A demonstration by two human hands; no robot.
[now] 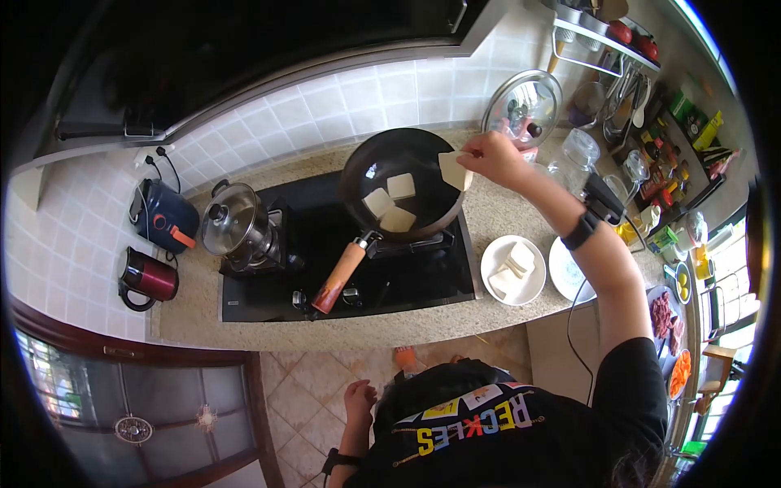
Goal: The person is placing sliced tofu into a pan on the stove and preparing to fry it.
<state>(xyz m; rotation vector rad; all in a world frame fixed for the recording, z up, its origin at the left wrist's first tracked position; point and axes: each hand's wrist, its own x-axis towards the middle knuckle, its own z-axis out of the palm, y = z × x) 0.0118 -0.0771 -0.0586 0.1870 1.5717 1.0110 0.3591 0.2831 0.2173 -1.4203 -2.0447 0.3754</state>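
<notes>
My right hand (494, 159) pinches a white slice of tofu (453, 172) over the right rim of a dark wok (423, 146). Three pale tofu slices (400, 186) lie in the bottom of the wok, close together. The wok sits on a black gas stove (423, 281), its wooden handle (340, 275) pointing toward me. On the counter to the right, a white plate (491, 294) carries more tofu slices (517, 260). My left hand (360, 400) hangs low by my body, away from the counter, its fingers loosely bent and apart with nothing in them.
A lidded steel pot (236, 224) stands on the left burner. Farther left are a blue appliance (167, 215) and a red kettle (150, 276). A glass lid (525, 106) leans against the wall. Another white plate (563, 281) and a bowl of orange pieces (680, 374) are on the right.
</notes>
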